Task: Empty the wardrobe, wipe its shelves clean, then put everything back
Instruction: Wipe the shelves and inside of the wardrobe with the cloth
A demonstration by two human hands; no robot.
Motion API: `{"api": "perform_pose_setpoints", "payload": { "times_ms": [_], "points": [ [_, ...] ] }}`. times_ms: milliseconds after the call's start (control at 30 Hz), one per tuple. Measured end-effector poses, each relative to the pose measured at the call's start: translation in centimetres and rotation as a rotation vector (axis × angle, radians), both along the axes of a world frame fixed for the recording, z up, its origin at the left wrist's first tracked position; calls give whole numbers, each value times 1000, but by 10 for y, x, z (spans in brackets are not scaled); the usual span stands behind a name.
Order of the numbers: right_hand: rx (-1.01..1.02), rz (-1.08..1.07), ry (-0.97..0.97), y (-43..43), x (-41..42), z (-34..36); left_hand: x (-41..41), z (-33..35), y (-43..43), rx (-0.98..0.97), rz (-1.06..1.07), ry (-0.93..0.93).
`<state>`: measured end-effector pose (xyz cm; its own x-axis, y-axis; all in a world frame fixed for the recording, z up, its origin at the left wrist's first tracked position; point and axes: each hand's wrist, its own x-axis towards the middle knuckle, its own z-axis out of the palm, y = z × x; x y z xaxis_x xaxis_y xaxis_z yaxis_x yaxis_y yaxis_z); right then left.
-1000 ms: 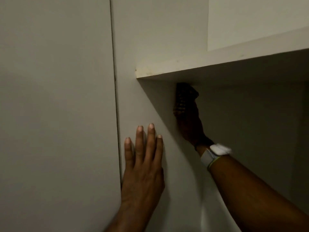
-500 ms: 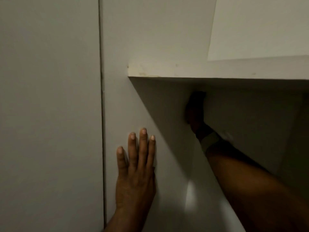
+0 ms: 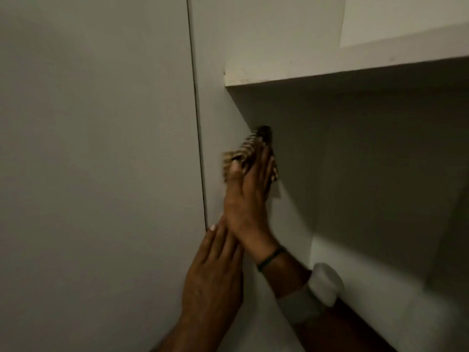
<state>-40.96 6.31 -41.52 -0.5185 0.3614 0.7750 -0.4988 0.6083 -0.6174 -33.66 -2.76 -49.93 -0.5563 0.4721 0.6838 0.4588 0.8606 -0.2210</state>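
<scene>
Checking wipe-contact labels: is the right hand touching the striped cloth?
Touching. The head view shows the right hand lying flat over the striped cloth, with straight fingers pressing it against the wardrobe side panel.

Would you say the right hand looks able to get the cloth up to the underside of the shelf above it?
Probably yes. The right hand presses the cloth flat on the side panel just below the shelf, and nothing stands between them; the left hand lies lower.
</scene>
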Motion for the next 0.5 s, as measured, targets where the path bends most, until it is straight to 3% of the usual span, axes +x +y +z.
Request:
{"api": "perform_pose_setpoints", "payload": {
  "times_ms": [67,167,200,267,333,400,433,500],
  "points": [
    [-227,-48,-110,52,-42,0,-2,15,-13,-22,1,-16],
    [-187,-170,-399,148,-105,0,-6,20,-19,-103,86,95],
    [-200,-298,-374,186,-131,-4,-8,20,-18,-159,118,142],
    [192,-596,-493,237,-166,-7,-17,16,-14,-259,190,222],
    [318,-629,-558,259,-185,-5,-21,15,-10,-266,235,248],
    [227,-586,-554,251,-183,-12,-21,13,-7,-274,263,214],
    [101,-430,-389,231,-174,-20,-21,15,-8,-286,267,199],
    [-454,-86,-210,188,-143,-18,-23,14,-6,-280,269,237]
  ]
}}
